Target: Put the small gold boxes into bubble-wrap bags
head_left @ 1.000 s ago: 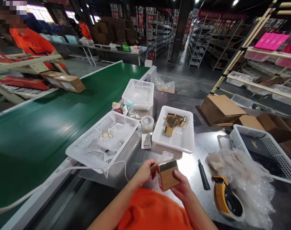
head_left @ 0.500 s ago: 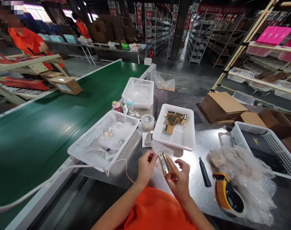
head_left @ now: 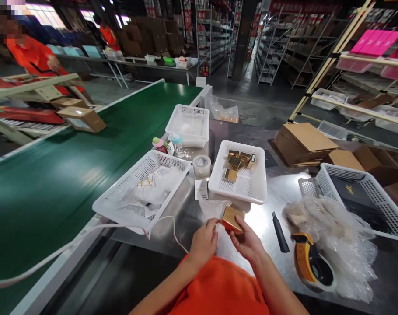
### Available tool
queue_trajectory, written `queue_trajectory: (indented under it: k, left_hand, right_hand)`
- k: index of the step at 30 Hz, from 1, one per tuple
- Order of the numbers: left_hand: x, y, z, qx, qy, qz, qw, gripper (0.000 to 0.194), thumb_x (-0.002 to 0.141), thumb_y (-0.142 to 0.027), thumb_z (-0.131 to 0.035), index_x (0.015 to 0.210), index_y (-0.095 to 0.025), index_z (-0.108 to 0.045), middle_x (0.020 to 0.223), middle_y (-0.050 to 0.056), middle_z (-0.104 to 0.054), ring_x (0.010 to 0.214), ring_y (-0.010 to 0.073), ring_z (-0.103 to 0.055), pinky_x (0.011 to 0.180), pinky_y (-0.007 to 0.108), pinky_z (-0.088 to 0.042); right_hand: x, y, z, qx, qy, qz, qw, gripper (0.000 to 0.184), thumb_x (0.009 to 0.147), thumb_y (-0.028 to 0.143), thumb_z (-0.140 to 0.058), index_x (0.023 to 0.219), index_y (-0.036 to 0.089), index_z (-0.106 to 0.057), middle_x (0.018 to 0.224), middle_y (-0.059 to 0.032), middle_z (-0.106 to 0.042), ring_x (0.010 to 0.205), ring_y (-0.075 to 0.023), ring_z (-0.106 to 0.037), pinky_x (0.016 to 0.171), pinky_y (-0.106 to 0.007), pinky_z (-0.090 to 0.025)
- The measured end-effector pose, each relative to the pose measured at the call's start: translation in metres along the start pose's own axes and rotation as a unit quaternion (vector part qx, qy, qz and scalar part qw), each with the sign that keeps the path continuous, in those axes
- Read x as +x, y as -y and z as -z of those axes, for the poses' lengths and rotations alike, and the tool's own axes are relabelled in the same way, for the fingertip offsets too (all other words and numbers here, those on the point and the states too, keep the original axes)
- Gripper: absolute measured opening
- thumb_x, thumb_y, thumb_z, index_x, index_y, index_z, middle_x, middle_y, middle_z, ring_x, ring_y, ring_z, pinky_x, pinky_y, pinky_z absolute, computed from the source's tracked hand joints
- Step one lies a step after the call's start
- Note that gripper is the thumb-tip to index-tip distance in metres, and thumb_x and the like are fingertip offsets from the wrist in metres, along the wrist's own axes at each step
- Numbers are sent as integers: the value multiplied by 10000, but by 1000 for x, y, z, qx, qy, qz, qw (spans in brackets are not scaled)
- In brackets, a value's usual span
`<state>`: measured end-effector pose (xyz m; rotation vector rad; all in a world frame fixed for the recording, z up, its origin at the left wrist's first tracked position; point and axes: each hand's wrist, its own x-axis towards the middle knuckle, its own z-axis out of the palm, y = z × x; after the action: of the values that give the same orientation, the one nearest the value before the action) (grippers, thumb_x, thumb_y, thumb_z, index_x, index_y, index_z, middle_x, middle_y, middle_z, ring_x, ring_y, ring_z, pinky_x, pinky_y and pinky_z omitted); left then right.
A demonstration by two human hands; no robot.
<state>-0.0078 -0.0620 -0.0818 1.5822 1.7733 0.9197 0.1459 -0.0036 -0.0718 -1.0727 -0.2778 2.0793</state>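
Note:
Both my hands hold a small gold box just above the metal table, close to my body. My left hand grips its left edge together with a sheet of clear bubble wrap that lies under and behind the box. My right hand pinches the box's lower right corner. Straight ahead stands a white basket with several more gold boxes.
A white basket of plastic bags sits left, overhanging the green conveyor belt. Tape roll, black knife, yellow tape dispenser and loose bubble wrap lie right. Flat cardboard is stacked behind. A person in orange works far left.
The gold box has turned in my hands and moved forward and down onto the bubble wrap. A cardboard box on the conveyor has drifted left.

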Motion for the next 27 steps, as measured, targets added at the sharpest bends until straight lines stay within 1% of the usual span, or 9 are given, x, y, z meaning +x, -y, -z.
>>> queue_trajectory:
  k: [3, 7, 10, 13, 15, 18, 21, 24, 27]
  left_hand:
    - [2, 8, -2, -54, -27, 42, 997, 328, 774, -94, -504, 1083, -158, -595, 855, 60, -646, 768, 200, -612, 731, 315, -473]
    - [11, 7, 3, -66, -107, 21, 992, 192, 835, -175, -498, 985, -180, -618, 838, 51, -641, 740, 190, -600, 721, 312, -459]
    - [19, -1, 6, -54, -128, 0, 990, 161, 902, -250, -460, 856, -193, -604, 814, 52, -649, 733, 189, -603, 698, 305, -446]
    - [21, -11, 5, -19, -123, -35, 992, 208, 931, -251, -424, 836, -201, -603, 812, 55, -652, 760, 192, -598, 705, 306, -440]
    - [19, -13, 4, 20, -111, -79, 990, 234, 941, -244, -413, 844, -202, -621, 818, 67, -654, 788, 202, -596, 724, 312, -440]
    - [12, -9, 4, 67, -96, -112, 987, 274, 963, -245, -384, 854, -199, -631, 801, 79, -657, 786, 212, -603, 727, 320, -446]
    - [3, 2, 2, 88, -70, -101, 989, 258, 954, -219, -385, 849, -205, -620, 814, 81, -663, 798, 220, -612, 728, 322, -455]
    - [-2, 10, -4, 54, -37, -76, 995, 202, 911, -169, -403, 864, -207, -597, 859, 75, -664, 811, 215, -618, 722, 314, -462]
    - [-1, 12, -8, -2, -50, -32, 998, 155, 887, -177, -418, 852, -204, -566, 853, 65, -653, 786, 206, -618, 705, 309, -459]
  right_hand:
    - [9, -13, 0, 33, -32, -17, 999, 196, 689, 146, -801, 841, 149, -677, 837, -68, -750, 756, -157, -717, 649, -200, -593]
    - [9, -32, -2, -117, -90, 172, 974, 274, 625, 181, -827, 834, 195, -651, 805, -2, -718, 740, -170, -675, 650, -280, -582]
    - [1, -37, 2, -360, -82, 294, 882, 191, 633, 185, -778, 787, 236, -676, 699, 19, -643, 673, -184, -588, 621, -319, -522]
    - [-6, -39, 8, -516, -54, 365, 773, 442, 590, 103, -715, 978, 315, -724, 791, -5, -638, 775, -225, -561, 696, -350, -479]
    - [-6, -38, 11, -541, -71, 361, 756, 487, 582, 119, -721, 1022, 329, -720, 763, -1, -603, 737, -212, -536, 663, -330, -452]
    - [-1, -31, 11, -437, -76, 266, 856, 200, 640, 297, -778, 812, 252, -688, 617, 36, -506, 553, -132, -432, 502, -252, -365]
    - [8, -19, 10, -176, -56, 90, 979, 310, 668, 424, -787, 680, 219, -556, 513, 69, -429, 435, -78, -320, 371, -187, -219]
    - [14, -13, 8, 17, -29, -30, 999, 326, 710, 375, -777, 639, 213, -504, 457, 79, -429, 387, -62, -339, 331, -157, -225]
    - [13, -20, 3, 49, -2, -40, 998, 180, 745, 281, -736, 738, 197, -578, 587, 19, -621, 478, -102, -549, 403, -189, -417]
